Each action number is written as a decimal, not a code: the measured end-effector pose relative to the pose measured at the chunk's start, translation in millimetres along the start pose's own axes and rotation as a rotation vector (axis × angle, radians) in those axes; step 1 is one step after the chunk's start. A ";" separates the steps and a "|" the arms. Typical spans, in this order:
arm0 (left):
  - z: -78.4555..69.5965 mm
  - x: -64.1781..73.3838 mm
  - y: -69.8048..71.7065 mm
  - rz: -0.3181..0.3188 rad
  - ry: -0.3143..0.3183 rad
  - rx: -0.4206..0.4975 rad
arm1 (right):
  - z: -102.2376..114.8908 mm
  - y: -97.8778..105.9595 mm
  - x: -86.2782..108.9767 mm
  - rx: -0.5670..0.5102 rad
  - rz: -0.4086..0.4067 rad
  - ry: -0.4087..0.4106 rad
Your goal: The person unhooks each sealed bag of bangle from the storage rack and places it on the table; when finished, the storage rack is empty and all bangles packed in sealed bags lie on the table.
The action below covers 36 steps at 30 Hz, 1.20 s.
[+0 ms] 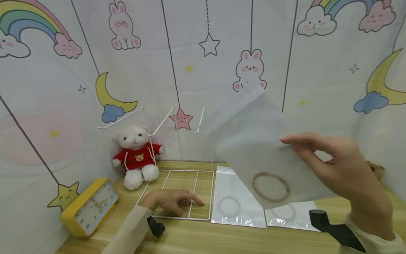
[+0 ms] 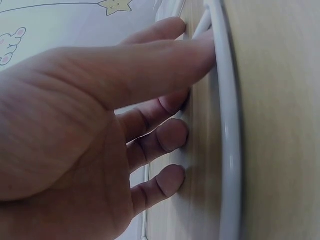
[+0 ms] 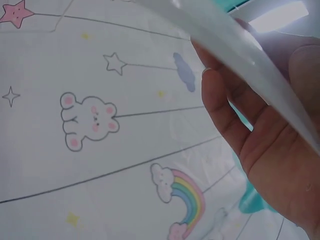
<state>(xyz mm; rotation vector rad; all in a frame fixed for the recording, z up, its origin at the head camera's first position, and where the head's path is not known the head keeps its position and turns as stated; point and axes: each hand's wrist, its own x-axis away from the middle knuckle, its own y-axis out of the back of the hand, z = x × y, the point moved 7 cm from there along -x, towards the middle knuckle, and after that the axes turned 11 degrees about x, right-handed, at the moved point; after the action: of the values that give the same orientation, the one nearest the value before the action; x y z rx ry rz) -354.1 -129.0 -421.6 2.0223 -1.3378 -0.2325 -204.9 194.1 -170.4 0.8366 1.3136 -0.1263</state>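
My right hand point(image 1: 336, 165) pinches the edge of a translucent plastic bag point(image 1: 244, 130) between thumb and fingers, raised and tilted above the table. Inside its lower part shows a brownish ring point(image 1: 254, 185). My left hand point(image 1: 172, 201) rests low over the base of a white wire rack point(image 1: 190, 171), fingers loosely spread. In the left wrist view, its thumb lies against a white bar point(image 2: 229, 125) and the fingertips are at the wooden surface. Two more clear bags, a left one point(image 1: 242, 215) and a right one point(image 1: 306, 223), lie flat, each with a pale ring.
A white teddy bear point(image 1: 137, 155) in a red hoodie sits behind the rack. At the left stands a yellow alarm clock point(image 1: 98, 208). A printed cloth point(image 1: 215, 81) hangs behind the wooden table point(image 1: 177, 236). A brown object point(image 1: 375, 169) shows partly behind my right hand.
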 end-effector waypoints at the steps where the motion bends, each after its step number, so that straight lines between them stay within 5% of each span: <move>1: -0.3 -0.7 0.0 -0.001 -0.001 0.001 | -1.8 3.4 1.5 0.014 -0.008 -0.010; 10: -3.7 -1.5 1.1 -0.014 -0.032 -0.026 | -22.9 26.2 17.6 0.212 -0.007 -0.050; 18: -1.0 4.4 3.7 -0.017 -0.016 -0.027 | -47.9 21.4 33.1 0.390 0.105 -0.135; 28: -1.5 7.1 5.0 -0.019 -0.020 -0.032 | -96.5 18.6 52.3 0.407 0.211 -0.232; 36: -0.8 8.8 5.2 -0.025 -0.005 -0.020 | -147.8 13.9 83.5 0.463 0.421 -0.378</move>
<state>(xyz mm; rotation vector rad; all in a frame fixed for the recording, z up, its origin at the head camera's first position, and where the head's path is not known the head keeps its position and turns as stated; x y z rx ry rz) -353.5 -137.5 -415.8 2.0238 -1.3085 -0.2615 -291.1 323.5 -239.8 1.3908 0.7386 -0.2467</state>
